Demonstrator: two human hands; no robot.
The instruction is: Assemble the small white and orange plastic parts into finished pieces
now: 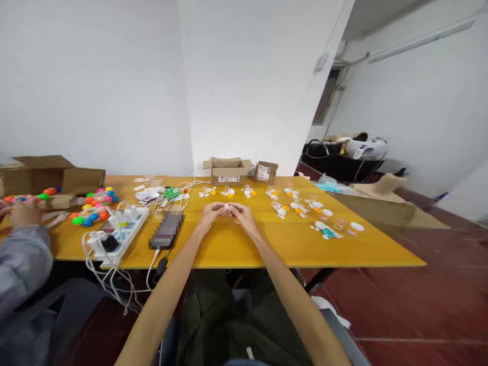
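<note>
Both my hands meet over the middle of the yellow table (pixel 267 249). My left hand (pixel 211 213) and my right hand (pixel 242 214) are closed in a pinch on one small white piece (pixel 227 207) held between their fingertips. Beyond them lie several small white and orange toy parts (pixel 293 205), spread in rows toward the right. One part with a teal bit (pixel 327 232) lies nearest the right edge.
A blurred phone (pixel 166 230) on a cable and a white power strip (pixel 121 230) with cords lie left of my hands. Coloured balls (pixel 93 208) and cardboard boxes (pixel 229 171) stand further off. Another person's sleeve (pixel 21 264) and hand are at far left.
</note>
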